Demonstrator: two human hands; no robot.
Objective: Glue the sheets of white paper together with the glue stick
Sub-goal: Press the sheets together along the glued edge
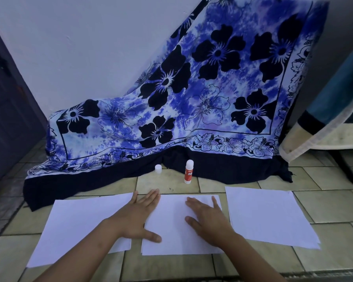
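Note:
Three white paper sheets lie on the tiled floor. My left hand [140, 217] lies flat with straight fingers on the left edge of the middle sheet [171, 226]. My right hand [207, 219] presses flat on that sheet's right half. Another sheet [75, 226] lies to the left and a third sheet [271, 215] to the right. Beyond the middle sheet the red and white glue stick [189, 171] stands upright with its glue exposed. Its white cap [158, 168] stands apart, to its left.
A blue flowered cloth [192, 98] drapes down the wall onto the floor just behind the glue stick. A dark door [6, 110] stands at the left. A covered table [334, 110] with a dark leg [346, 169] is at the right.

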